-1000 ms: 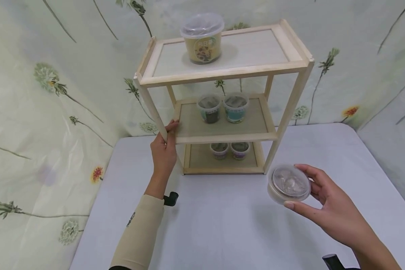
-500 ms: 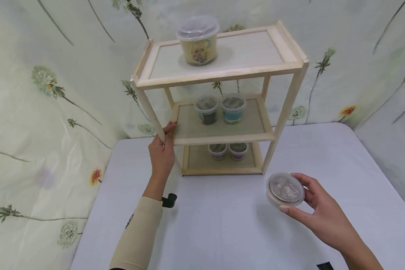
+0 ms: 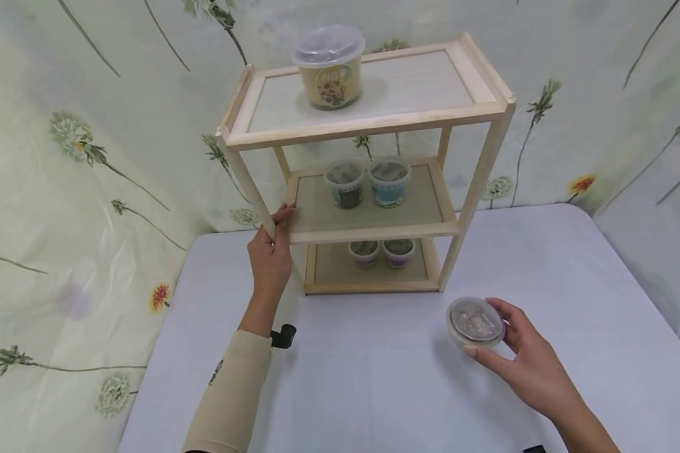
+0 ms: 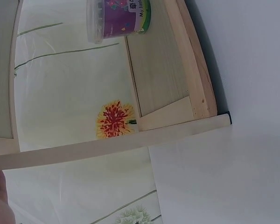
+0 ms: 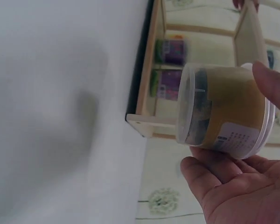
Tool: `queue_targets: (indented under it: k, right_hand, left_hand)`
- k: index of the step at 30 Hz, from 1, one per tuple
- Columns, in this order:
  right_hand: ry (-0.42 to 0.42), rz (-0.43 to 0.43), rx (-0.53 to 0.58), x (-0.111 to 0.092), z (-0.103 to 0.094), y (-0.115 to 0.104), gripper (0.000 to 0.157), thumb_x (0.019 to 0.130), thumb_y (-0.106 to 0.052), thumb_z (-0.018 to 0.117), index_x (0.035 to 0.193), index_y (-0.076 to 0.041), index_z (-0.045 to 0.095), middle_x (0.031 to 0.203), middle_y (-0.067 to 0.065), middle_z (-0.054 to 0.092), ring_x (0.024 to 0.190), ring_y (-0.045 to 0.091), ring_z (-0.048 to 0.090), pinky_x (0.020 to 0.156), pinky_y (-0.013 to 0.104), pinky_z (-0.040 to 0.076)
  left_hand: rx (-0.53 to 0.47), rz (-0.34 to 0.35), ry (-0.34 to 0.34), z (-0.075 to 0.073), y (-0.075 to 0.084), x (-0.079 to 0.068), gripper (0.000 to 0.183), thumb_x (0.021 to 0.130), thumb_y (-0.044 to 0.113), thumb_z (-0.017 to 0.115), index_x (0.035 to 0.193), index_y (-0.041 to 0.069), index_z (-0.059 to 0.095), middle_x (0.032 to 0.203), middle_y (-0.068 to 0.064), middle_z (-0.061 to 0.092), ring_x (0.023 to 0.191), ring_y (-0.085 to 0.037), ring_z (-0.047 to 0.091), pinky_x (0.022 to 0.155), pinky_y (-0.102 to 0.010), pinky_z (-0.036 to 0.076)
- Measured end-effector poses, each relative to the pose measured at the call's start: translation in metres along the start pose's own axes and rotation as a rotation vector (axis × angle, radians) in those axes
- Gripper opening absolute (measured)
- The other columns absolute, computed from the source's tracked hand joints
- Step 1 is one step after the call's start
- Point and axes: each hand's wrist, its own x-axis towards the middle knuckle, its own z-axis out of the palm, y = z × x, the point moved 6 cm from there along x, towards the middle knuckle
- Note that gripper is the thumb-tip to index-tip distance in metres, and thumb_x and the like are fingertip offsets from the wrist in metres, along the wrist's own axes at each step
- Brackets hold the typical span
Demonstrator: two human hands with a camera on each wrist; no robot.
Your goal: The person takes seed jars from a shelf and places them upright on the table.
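My left hand (image 3: 269,255) grips the left front post of a wooden three-tier shelf (image 3: 374,236) at middle-shelf height. In the right hand (image 3: 529,358) is a lidded plastic tub (image 3: 475,322), pinched at its rim between thumb and fingers above the table, right of the shelf. The right wrist view shows a yellow label on this tub (image 5: 231,105), whose base is apart from the table. On the top shelf stands a large yellow-labelled tub (image 3: 331,75). Two blue-labelled cups, left (image 3: 345,185) and right (image 3: 389,182), share the middle shelf.
The bottom shelf bears two small purple-labelled cups, left (image 3: 365,253) and right (image 3: 398,251). A white-covered table (image 3: 362,377) lies under the shelf. Behind it hangs a flower-patterned sheet (image 3: 90,251).
My right hand has moved left and slightly toward me with the tub, which now appears lower in the head view. The left hand keeps its hold on the shelf post.
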Motion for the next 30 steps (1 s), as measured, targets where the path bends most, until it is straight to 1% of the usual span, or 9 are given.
queue_targets:
  k: [4,6,10,11,14,17,18,25,30]
  right_hand:
    - [-0.011,0.013,0.0,0.0,0.005,0.005,0.099,0.089,-0.035,0.086,0.163,-0.009,0.025,0.155,0.026,0.048,0.14,0.045,0.049,0.104,0.065,0.04]
    - [-0.016,0.017,0.006,0.0,0.007,0.008,0.101,0.088,-0.035,0.087,0.163,-0.008,0.025,0.155,0.028,0.047,0.141,0.046,0.047,0.105,0.069,0.038]
    - [-0.01,0.018,-0.012,0.0,0.008,0.013,0.101,0.088,-0.038,0.086,0.163,-0.007,0.025,0.156,0.028,0.046,0.141,0.048,0.046,0.105,0.068,0.038]
    - [-0.007,0.02,-0.024,-0.001,0.008,0.015,0.101,0.088,-0.04,0.086,0.162,-0.007,0.025,0.156,0.027,0.046,0.141,0.047,0.047,0.107,0.06,0.041]
    - [-0.01,0.031,-0.031,-0.001,0.01,0.021,0.102,0.089,-0.042,0.085,0.163,-0.006,0.025,0.156,0.027,0.046,0.141,0.047,0.047,0.106,0.057,0.042]
    - [-0.017,0.048,-0.03,-0.001,0.013,0.027,0.102,0.089,-0.044,0.084,0.163,-0.006,0.024,0.156,0.027,0.045,0.142,0.047,0.046,0.107,0.058,0.042]
    - [-0.02,0.053,-0.02,-0.001,0.014,0.028,0.103,0.089,-0.044,0.084,0.163,-0.006,0.024,0.156,0.027,0.045,0.142,0.047,0.046,0.104,0.066,0.04]
    - [-0.021,0.059,-0.041,-0.003,0.018,0.037,0.1,0.089,-0.045,0.084,0.162,-0.008,0.026,0.152,0.026,0.05,0.139,0.045,0.05,0.103,0.062,0.039]
    - [-0.041,0.047,-0.068,-0.001,0.018,0.043,0.1,0.091,-0.043,0.082,0.161,-0.002,0.023,0.153,0.032,0.045,0.137,0.052,0.049,0.102,0.067,0.04]
  left_hand:
    - [0.001,0.0,-0.003,0.0,0.0,-0.001,0.027,0.109,0.002,0.05,0.124,-0.004,0.071,0.134,-0.015,0.069,0.136,-0.023,0.058,0.111,-0.034,0.047]
    - [0.0,0.006,-0.005,0.0,0.001,-0.001,0.026,0.109,0.001,0.05,0.124,-0.005,0.071,0.134,-0.015,0.069,0.136,-0.024,0.058,0.111,-0.034,0.047]
    - [-0.001,0.015,-0.002,0.0,0.002,-0.001,0.026,0.108,0.0,0.05,0.124,-0.006,0.071,0.133,-0.016,0.069,0.136,-0.025,0.058,0.111,-0.033,0.047]
    - [0.001,0.015,-0.002,0.0,0.002,-0.001,0.026,0.108,-0.001,0.05,0.124,-0.006,0.071,0.133,-0.016,0.069,0.136,-0.025,0.058,0.111,-0.033,0.047]
    - [0.002,0.015,-0.002,0.0,0.001,0.0,0.026,0.108,0.0,0.05,0.124,-0.006,0.071,0.133,-0.016,0.07,0.136,-0.024,0.059,0.11,-0.032,0.048]
    - [-0.004,0.012,-0.005,0.001,0.0,0.0,0.026,0.108,0.0,0.05,0.123,-0.006,0.071,0.132,-0.015,0.07,0.136,-0.024,0.059,0.11,-0.032,0.047]
    - [-0.008,0.011,-0.005,0.001,0.0,0.0,0.026,0.108,0.0,0.05,0.123,-0.006,0.071,0.132,-0.015,0.07,0.136,-0.024,0.058,0.11,-0.031,0.047]
    - [-0.008,0.0,0.001,0.0,-0.003,0.0,0.026,0.109,0.001,0.05,0.124,-0.005,0.071,0.132,-0.014,0.071,0.136,-0.023,0.059,0.111,-0.033,0.047]
    - [-0.019,-0.009,0.005,0.0,-0.003,0.001,0.026,0.109,0.002,0.05,0.124,-0.004,0.071,0.132,-0.012,0.071,0.136,-0.02,0.058,0.111,-0.032,0.047]
